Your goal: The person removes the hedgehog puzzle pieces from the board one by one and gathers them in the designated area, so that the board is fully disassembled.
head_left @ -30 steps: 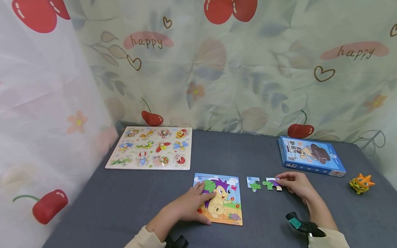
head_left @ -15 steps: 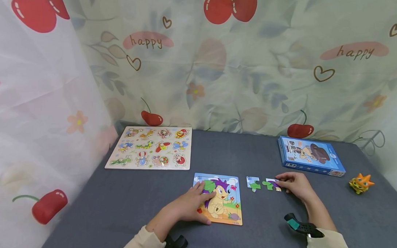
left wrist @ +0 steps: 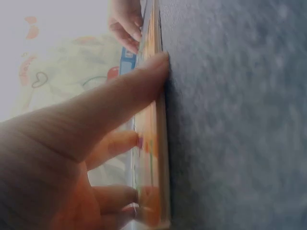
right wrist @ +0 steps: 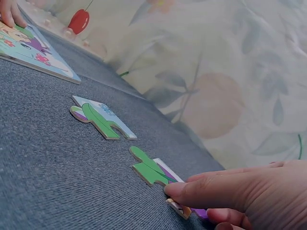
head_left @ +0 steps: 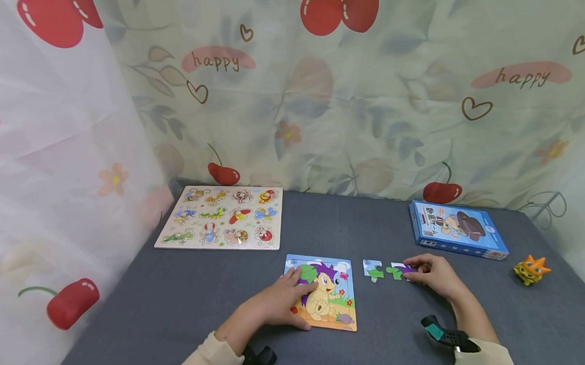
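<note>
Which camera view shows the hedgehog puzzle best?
The head view: the hedgehog puzzle lies face up, fully in frame, the left hand covering part. The left wrist view shows it nearly edge-on; the right wrist view shows only part, cropped.

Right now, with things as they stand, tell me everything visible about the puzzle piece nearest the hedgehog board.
The blue-and-green puzzle piece is thin, with a pale edge that looks like cardboard or wood. Its face shows light blue and white sky beside a green patch; a rounded tab with some purple juts toward the person, and a notch opens on the right side. It lies flat, printed side up, on the gray tabletop, apart from the hedgehog board and the green-and-purple piece.
</note>
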{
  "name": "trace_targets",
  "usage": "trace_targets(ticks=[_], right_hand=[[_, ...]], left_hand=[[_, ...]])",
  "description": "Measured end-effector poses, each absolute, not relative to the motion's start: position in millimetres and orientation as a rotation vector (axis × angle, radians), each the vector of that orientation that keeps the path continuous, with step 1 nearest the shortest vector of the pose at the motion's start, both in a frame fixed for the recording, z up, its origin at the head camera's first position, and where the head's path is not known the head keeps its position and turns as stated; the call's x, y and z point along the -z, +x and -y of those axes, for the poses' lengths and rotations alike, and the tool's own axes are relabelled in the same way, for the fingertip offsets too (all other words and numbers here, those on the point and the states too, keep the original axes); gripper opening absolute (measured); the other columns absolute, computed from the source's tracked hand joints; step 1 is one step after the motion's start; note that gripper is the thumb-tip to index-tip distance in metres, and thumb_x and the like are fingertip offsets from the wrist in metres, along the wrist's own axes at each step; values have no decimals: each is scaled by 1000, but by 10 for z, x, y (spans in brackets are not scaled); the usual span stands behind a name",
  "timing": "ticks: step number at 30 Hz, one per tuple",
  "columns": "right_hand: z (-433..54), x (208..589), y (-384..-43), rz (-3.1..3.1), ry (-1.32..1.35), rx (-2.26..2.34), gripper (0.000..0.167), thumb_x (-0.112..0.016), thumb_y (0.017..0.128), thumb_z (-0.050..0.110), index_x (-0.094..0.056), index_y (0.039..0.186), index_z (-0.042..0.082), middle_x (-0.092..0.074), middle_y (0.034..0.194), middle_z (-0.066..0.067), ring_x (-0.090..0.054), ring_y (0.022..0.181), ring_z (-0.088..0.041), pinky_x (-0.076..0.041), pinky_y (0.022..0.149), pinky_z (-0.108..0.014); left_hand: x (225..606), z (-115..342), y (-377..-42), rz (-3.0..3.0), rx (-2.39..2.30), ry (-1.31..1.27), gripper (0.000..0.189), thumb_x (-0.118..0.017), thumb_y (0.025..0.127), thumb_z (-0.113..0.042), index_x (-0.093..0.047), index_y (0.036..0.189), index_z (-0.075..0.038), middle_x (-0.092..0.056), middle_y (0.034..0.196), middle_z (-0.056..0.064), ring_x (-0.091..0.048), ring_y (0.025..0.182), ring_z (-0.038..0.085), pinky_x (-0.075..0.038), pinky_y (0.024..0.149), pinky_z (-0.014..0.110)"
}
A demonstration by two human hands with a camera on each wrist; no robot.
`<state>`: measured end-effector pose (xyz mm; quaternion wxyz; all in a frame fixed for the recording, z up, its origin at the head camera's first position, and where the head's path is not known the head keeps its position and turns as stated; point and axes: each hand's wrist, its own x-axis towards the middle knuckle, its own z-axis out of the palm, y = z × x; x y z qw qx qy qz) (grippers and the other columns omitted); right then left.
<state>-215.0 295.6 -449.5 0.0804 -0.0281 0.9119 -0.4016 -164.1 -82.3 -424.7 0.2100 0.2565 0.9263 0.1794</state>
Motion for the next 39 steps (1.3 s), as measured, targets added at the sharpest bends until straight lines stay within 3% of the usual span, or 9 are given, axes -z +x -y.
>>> trace_targets(ticks=[14,24,31,39], right_hand=[[-2939,4426,-2172,-2697,-50,1242,50,-71,82,29,-61,118,-3,-60,85,-4,-47,64,-12,-40,55,-23],[-2757,4400,-2220,-2747,-217,1168,40,-70,83,24,-64,113,-3,-59,89,-9,-46,72,-13,-38,55,-21],[-2552,4372,-2252,-2762,-273,1164,39,-71,82,24,-66,111,-2,-57,82,-7,-46,69,-13,-38,54,-22],[-2261,4361,-2334,-2745,-334,1150,34,-71,82,21,-68,108,-1,-57,80,-5,-46,72,-16,-37,55,-22]], left_hand=[[4191,682,-1601,-2665,-365,900,78,-75,74,-46,-44,140,-20,-28,152,16,-23,142,29,-25,114,42],[4158,511,-1609,-2643,-346,968,80,-77,73,-42,-43,140,-17,-29,151,19,-24,142,30,-28,113,39],[4140,458,-1589,-2650,-301,928,75,-76,73,-44,-44,139,-29,-31,150,18,-26,141,30,-31,111,39],[4175,432,-1607,-2638,-309,892,74,-76,73,-45,-44,139,-32,-29,150,19,-24,142,29,-31,111,39]])
